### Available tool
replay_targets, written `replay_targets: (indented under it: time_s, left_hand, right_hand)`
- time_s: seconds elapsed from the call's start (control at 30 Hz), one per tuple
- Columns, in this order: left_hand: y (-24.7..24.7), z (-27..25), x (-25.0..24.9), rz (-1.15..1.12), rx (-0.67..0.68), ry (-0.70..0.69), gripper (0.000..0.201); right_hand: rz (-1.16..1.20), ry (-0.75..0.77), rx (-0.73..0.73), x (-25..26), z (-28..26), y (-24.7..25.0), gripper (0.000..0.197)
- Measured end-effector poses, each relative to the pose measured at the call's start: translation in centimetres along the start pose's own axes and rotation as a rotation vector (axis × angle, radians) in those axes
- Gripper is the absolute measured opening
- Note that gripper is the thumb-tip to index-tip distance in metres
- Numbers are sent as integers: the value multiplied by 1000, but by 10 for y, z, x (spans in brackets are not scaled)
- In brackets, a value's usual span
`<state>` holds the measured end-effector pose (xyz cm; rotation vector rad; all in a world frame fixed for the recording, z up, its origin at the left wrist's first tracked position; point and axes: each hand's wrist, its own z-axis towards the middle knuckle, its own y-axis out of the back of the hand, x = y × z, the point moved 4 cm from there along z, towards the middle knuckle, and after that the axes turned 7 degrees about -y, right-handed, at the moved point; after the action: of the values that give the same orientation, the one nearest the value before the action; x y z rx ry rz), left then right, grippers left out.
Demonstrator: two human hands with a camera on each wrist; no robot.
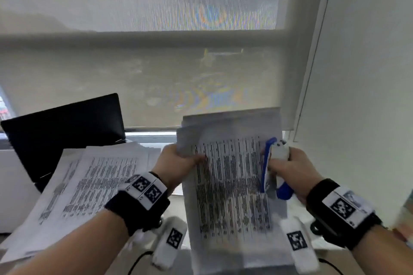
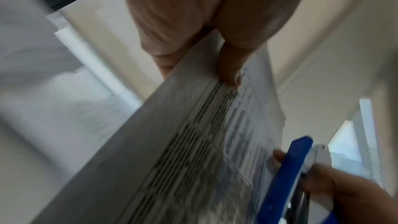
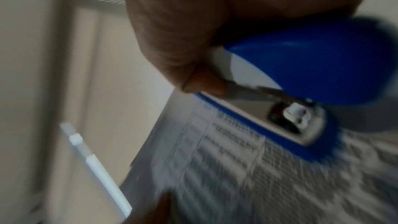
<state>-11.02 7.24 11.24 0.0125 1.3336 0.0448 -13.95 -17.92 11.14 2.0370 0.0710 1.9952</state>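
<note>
Pinching the sheaf of white printed sheets (image 1: pixel 230 174) by its left edge in the left hand (image 1: pixel 176 161), raised between both hands — clenching the blue-and-white plastic stapler (image 1: pixel 271 167) at its right edge in the right hand (image 1: pixel 290 167). Risking a crooked staple — from unevenly fanning sheets.

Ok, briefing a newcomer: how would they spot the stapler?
Below the right end of the shaded window, the left hand holds a printed sheaf. At the sheaf's right edge the right hand grips the stapler. It is the only blue thing among white papers and a black laptop.
</note>
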Motion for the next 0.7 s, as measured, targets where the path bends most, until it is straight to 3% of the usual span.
replay_targets:
  time_s: [0.1, 0.2, 0.33, 0.43, 0.7]
  left_hand:
    - [-2, -1, -50, -108, -99, -207, 14]
    - [-12, -17, -60, -67, -114, -295, 19]
    - [-12, -29, -38, 68, -179, -284, 35]
    - [-5, -27, -25, 21, -209, -220, 32]
    - [-6, -23, -23, -32, -228, -259, 18]
  right_hand:
    - [122, 225, -104, 48, -21, -4, 33]
    - [118, 206, -120, 43, -40, -11, 37]
    - [43, 83, -183, 7, -45, -16, 26]
    - [96, 50, -167, -4, -40, -19, 19]
    - [73, 78, -143, 1, -34, -19, 11]
